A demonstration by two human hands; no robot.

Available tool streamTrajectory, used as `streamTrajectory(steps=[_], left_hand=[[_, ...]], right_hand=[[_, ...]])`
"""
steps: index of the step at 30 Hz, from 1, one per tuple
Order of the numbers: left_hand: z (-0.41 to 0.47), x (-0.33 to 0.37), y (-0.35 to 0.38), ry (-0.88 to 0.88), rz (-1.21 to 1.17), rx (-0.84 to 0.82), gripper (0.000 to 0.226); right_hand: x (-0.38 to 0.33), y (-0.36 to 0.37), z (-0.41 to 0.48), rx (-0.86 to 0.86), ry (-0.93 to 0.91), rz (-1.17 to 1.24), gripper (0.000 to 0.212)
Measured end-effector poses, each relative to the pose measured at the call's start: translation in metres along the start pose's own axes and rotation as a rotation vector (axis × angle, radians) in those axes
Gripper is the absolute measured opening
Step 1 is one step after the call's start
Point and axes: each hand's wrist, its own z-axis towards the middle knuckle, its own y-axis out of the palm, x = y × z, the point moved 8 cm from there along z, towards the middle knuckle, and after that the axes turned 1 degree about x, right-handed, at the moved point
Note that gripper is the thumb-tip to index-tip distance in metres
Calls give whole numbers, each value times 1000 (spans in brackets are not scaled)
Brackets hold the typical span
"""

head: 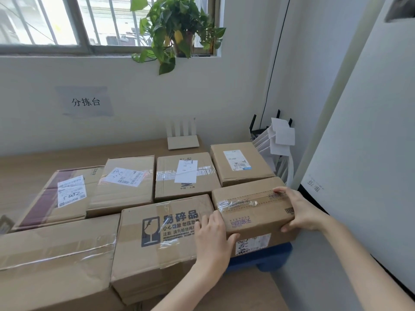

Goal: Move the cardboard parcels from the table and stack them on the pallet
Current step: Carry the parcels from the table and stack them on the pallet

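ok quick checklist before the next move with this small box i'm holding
1. Left hand grips small parcel's near-left corner: ok.
2. Right hand grips its right end: ok.
3. Top seam taped shut: ok.
4. Small parcel lifted clear of the labelled parcel beneath: cannot tell.
5. Gap to fragile-marked parcel: not ok, they look edge to edge.
6. Free room on blue pallet: cannot tell, mostly hidden.
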Motion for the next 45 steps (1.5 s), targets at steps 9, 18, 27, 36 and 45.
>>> streamTrajectory(steps=[9, 18, 27, 36, 45], left_hand=[[-2, 3, 27, 128, 204, -51, 44], [-3, 1, 32, 177, 162, -51, 35], [0, 3, 32, 170, 184, -87, 34], [0, 2, 30, 175, 140, -135, 36], [23, -29, -4, 31, -108, -159, 32]], right_hand=[[24, 36, 3, -31, 28, 6, 109], [28, 43, 1, -21, 33, 29, 108], [30, 45, -6, 38, 67, 60, 108], [20, 43, -14, 4, 118, -34, 114], [-30, 22, -9, -31, 87, -120, 108]])
